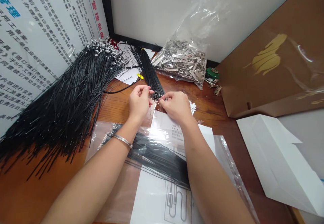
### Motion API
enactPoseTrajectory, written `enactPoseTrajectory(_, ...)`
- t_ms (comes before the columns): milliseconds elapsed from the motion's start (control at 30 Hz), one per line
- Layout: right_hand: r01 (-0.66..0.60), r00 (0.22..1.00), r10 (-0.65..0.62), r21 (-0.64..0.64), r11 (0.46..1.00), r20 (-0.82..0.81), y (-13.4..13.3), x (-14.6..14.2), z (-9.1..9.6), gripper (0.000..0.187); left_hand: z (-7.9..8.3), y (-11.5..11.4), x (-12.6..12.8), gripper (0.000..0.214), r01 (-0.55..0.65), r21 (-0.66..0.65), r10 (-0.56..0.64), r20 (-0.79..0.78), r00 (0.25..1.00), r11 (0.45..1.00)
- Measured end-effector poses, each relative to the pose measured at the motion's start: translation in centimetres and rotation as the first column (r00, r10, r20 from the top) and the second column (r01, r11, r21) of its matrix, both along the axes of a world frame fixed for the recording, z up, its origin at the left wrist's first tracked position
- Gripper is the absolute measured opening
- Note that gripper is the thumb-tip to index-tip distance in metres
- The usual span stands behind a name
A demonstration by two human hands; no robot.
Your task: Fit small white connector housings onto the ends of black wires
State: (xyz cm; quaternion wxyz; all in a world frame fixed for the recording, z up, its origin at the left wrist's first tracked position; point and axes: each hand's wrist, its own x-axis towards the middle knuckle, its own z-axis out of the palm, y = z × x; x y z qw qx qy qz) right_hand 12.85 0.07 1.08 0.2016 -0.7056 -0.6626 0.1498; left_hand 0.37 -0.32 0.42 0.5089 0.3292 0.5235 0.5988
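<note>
My left hand (pixel 139 103) is closed, thumb and fingers pressed together at the near end of a bundle of thin black wires (pixel 152 73). What it pinches is too small to make out. Close on its right, my right hand (pixel 176 105) is also closed in a pinch beside the small metallic wire ends; anything between those fingertips is hidden. Small white pieces (pixel 193 107) lie just beyond the right hand. Beneath my forearms, a clear plastic bag (pixel 113 183) holds more black wires (pixel 162 156) over printed paper (pixel 148 197).
A large heap of black wires with white ends (pixel 63 99) covers the left side. At the back sits a clear bag of metal clips (pixel 182 60), with a green object (pixel 212 73) beside it. A brown box (pixel 273 48) and a white box (pixel 280 159) stand right.
</note>
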Motion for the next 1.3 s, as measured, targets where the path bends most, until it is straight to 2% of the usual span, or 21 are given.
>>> enactPoseTrajectory(133,-0.039,0.999,0.039,0.018,0.999,0.013,0.0,-0.2,-0.2,0.025,0.0,0.0,0.0,0.012,0.009,0.01,-0.009,0.004,1.0,1.0)
enactPoseTrajectory(500,-0.028,0.972,0.032,-0.022,0.999,0.232,-0.5,-1.6,0.7,0.025,-0.6,0.1,0.0,0.012,0.023,0.037,-0.023,-0.007,1.0,0.999)
enactPoseTrajectory(700,-0.013,0.976,0.012,0.004,1.0,0.219,-0.4,-1.3,0.4,0.024,-0.5,0.1,0.0,0.012,0.025,0.03,-0.025,-0.015,1.0,0.999)
enactPoseTrajectory(867,-0.028,0.994,0.026,0.018,0.999,0.106,0.0,0.1,0.1,0.024,-0.3,0.1,0.0,0.012,0.027,0.026,-0.026,-0.029,0.999,0.999)
enactPoseTrajectory(1000,-0.051,0.991,0.055,0.036,0.998,-0.125,0.2,1.2,-0.2,0.02,-0.9,0.2,0.0,0.012,0.041,0.02,-0.039,-0.105,0.994,0.999)
enactPoseTrajectory(1167,-0.085,0.888,0.094,0.041,0.996,-0.449,0.1,1.7,-0.3,0.019,-2.0,0.3,-0.2,0.017,0.156,0.067,-0.125,-0.338,0.933,0.985)
enactPoseTrajectory(1300,-0.151,0.822,0.148,0.04,0.988,-0.55,0.0,1.8,-0.1,0.019,-2.2,0.0,-0.2,0.023,0.238,0.09,-0.185,-0.395,0.9,0.967)
